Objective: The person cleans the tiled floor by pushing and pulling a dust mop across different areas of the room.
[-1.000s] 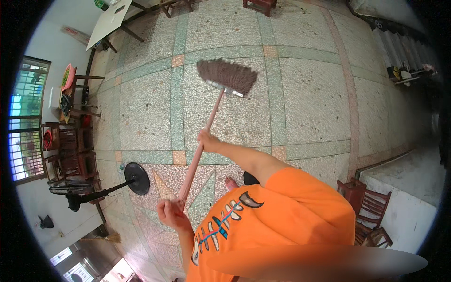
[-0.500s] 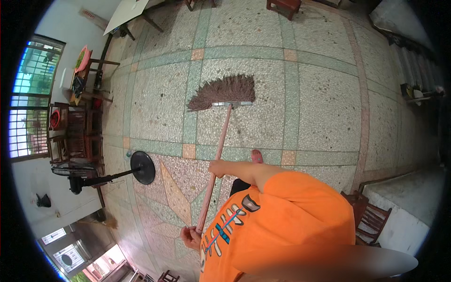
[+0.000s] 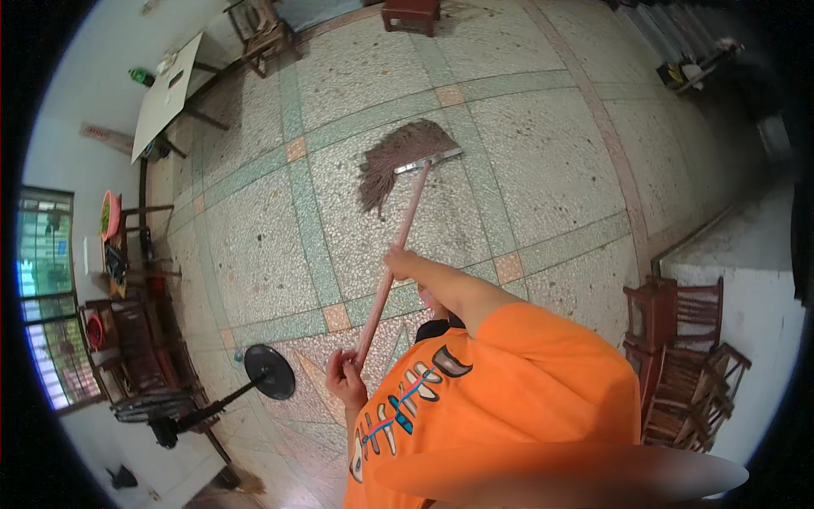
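A mop with a brown string head (image 3: 407, 153) lies spread on the terrazzo floor ahead, its metal clamp bar tilted up to the right. From the bar its pinkish wooden handle (image 3: 380, 304) slants down and left towards me. Near the handle's upper end, my left hand (image 3: 346, 379) is closed around it. Farther down towards the mop head, my right hand (image 3: 400, 262) grips the shaft, the arm reaching across from the orange sleeve. Part of my foot (image 3: 426, 297) shows beside the right forearm.
A standing fan (image 3: 270, 371) with a round black base is at the lower left. Wooden chairs (image 3: 691, 394) are stacked at the right wall. At the far left stands a pale table (image 3: 170, 102); a red-brown stool (image 3: 411, 14) is at the far edge.
The view has turned, so the fan and tables shift in the picture. The mop's bar has tilted, its right end now higher, and its strings trail to the left. Both hands keep hold of the handle.
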Available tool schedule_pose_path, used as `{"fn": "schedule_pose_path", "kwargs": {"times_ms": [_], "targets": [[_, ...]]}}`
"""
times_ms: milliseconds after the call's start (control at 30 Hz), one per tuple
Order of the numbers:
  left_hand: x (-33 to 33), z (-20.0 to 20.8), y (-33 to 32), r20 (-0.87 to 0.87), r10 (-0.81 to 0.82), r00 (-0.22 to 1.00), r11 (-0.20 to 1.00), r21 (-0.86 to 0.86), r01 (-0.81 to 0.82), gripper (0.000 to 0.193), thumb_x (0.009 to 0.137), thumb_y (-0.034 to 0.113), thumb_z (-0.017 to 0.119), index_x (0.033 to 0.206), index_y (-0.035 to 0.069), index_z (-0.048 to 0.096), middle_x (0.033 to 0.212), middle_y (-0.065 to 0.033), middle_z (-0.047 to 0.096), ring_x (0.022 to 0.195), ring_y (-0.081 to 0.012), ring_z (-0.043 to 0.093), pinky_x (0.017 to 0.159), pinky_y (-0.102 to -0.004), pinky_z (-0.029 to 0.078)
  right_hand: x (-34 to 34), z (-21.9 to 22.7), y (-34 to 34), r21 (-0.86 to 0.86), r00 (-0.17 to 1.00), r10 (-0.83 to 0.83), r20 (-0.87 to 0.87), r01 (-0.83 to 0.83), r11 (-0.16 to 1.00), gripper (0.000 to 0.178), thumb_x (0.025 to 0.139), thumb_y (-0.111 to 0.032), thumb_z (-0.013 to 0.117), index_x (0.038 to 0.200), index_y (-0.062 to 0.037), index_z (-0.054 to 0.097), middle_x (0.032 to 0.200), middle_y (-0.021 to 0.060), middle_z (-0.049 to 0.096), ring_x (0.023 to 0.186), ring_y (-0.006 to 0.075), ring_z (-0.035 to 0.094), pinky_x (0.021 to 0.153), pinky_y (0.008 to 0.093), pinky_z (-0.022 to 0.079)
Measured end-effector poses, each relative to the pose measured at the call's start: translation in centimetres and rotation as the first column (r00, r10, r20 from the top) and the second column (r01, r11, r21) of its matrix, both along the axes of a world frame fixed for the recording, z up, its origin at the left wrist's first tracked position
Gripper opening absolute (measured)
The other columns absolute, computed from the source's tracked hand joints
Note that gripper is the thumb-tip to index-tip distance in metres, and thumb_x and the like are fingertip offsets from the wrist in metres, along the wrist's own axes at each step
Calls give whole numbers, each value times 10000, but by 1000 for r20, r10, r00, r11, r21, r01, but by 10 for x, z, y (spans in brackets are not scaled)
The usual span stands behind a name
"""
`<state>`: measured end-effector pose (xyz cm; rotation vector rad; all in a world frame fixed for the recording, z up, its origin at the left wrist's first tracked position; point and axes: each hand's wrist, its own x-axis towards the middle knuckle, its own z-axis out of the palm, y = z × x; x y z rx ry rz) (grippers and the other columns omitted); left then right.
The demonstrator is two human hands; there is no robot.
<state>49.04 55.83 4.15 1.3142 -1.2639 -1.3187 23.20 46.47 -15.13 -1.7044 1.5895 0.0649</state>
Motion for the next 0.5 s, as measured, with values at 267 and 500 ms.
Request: {"fn": "schedule_pose_path", "kwargs": {"times_ms": [267,500], "targets": [[-73,-5,-77,246,-507,826,817,-168,551,222,777,-27,450,987,-23,523,806,-125,596,741,-181,592,633,-275,482,-76,-23,43,-103,895,-429,-121,419,902,457,702,-253,618,1077,-19,504,1173,135,440,1155,309,355,852,423,420],[-94,-20,-97,414,-704,578,667,664,337,323,765,238,541,897,-55,570,664,-144,593,648,-218,603,556,-297,489,-59,-57,91,124,823,-555,-118,567,814,639,567,-259,676,1066,88,478,1032,344,459,983,422,478,848,398,407]]}}
